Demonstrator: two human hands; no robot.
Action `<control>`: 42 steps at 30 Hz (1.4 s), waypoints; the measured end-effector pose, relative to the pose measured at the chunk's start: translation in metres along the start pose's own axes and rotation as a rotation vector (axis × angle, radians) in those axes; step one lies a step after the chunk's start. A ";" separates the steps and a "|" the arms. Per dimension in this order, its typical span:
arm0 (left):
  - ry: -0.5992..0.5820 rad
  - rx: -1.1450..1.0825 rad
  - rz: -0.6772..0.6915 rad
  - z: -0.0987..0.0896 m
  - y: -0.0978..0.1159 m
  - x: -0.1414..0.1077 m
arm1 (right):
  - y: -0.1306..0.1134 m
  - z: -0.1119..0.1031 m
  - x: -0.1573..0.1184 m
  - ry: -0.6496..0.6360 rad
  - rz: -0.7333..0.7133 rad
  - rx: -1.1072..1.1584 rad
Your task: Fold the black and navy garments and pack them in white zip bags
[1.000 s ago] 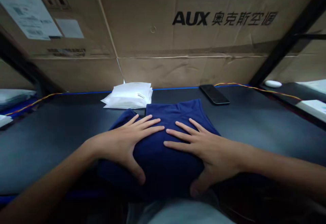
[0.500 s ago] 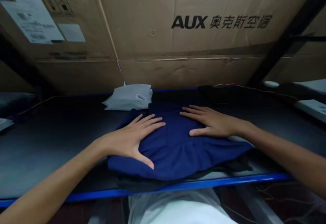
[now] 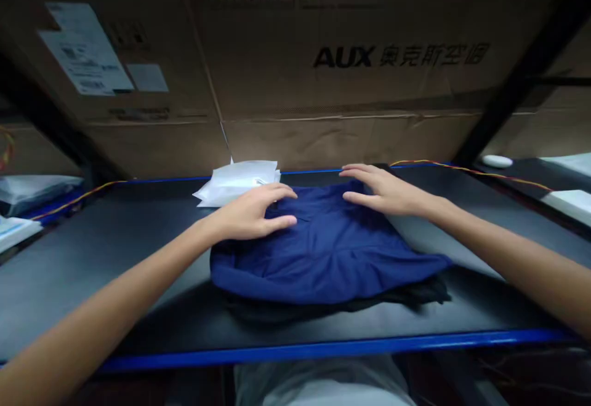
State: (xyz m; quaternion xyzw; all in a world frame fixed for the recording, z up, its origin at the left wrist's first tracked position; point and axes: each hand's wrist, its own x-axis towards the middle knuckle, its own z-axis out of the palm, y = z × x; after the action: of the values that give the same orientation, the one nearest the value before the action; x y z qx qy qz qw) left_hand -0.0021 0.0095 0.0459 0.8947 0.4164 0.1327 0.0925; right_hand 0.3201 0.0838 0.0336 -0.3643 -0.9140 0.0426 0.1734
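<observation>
A navy blue cloth garment [image 3: 323, 258] lies folded and slightly rumpled in the middle of the dark shelf. Black fabric [image 3: 295, 312] shows under its near edge. Over the garment's far left part is my left hand [image 3: 252, 212], its thumb and fingers apart and nothing gripped. My right hand [image 3: 381, 189] is at the far right edge of the garment, fingers stretched out and thumb spread. Whether either palm touches the cloth I cannot tell.
White plastic packets [image 3: 237, 181] lie behind my left hand. A large cardboard box [image 3: 351, 92] stands at the back. A yellow-red wire [image 3: 484, 173] runs along the right rear. A blue edge [image 3: 341, 349] borders the shelf's front, and white boxes [image 3: 572, 203] sit at right.
Both hands have moved away from me toward the garment's far side, from lying flat on it. The garment sits farther from the shelf's front edge. The view has shifted and darkened.
</observation>
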 end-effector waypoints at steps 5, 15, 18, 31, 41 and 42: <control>0.048 0.138 -0.131 0.003 -0.028 0.037 | 0.032 -0.001 0.017 -0.104 -0.032 -0.042; 0.260 -0.015 -0.061 -0.001 -0.021 0.014 | 0.029 -0.006 -0.011 0.144 -0.075 0.104; 0.251 -0.037 -0.062 -0.001 -0.012 -0.001 | 0.024 -0.013 -0.015 0.074 -0.126 0.164; -0.011 -0.034 0.135 0.008 0.008 -0.015 | 0.007 -0.026 -0.029 -0.370 -0.148 0.193; -0.201 -0.239 0.166 -0.011 0.036 -0.030 | -0.028 -0.057 -0.044 -0.744 0.010 0.404; -0.302 -0.284 0.169 -0.014 0.039 -0.033 | -0.032 -0.060 -0.047 -0.824 0.015 0.420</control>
State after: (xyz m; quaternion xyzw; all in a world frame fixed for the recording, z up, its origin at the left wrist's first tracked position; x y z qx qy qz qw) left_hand 0.0013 -0.0398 0.0644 0.9141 0.2985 0.0619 0.2672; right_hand 0.3518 0.0250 0.0831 -0.2807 -0.8756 0.3692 -0.1347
